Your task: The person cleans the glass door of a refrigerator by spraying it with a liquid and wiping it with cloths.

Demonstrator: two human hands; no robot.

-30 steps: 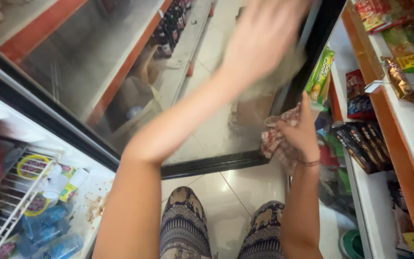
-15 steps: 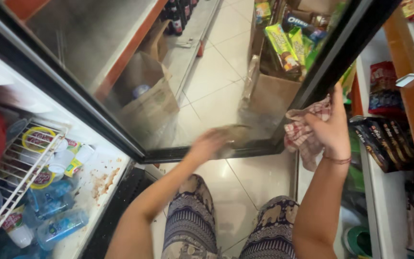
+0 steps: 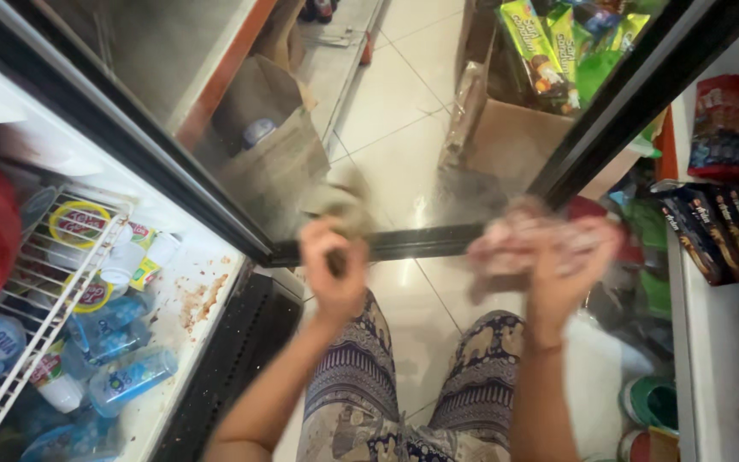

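Left hand closed in a fist around a greyish rag, which sits bunched above the fingers at the lower edge of the open glass door — whether cloth touches glass cannot be told; right hand likewise closed, gripping a crumpled pinkish patterned cloth, motion-blurred, held just beside the door's black frame. Both hands are raised above the person's patterned trousers. To the left, the cooler interior: a white wire shelf with water bottles and cups — its floor soiled with reddish-brown specks. To the right, a shelf of dark snack packets; through the glass, cardboard boxes.
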